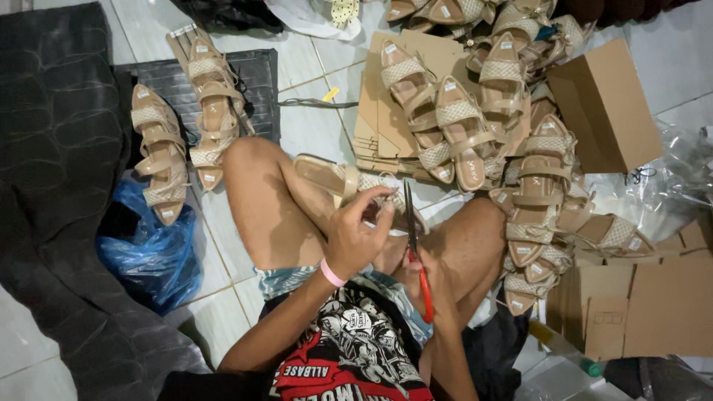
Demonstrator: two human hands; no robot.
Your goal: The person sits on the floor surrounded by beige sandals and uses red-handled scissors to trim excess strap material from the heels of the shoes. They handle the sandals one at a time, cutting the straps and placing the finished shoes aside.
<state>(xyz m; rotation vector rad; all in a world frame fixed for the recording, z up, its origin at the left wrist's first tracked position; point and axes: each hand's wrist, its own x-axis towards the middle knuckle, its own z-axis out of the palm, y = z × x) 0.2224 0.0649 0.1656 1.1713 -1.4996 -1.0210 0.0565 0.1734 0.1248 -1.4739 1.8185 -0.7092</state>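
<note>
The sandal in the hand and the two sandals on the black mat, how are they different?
The held sandal is off the floor, gripped by the left hand next to red-handled scissors. The mat sandals lie flat and untouched, soles down. All are beige with woven straps.

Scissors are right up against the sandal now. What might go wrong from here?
1. The scissors point up beside the left hand, whose fingertips pinch the sandal close to the blades; a slip might nick a finger.
2. The blades sit near the woven strap, so a cut placed too deep may damage it.
3. The sandal rests over a bare knee; dropped scissors could hit skin.
</note>
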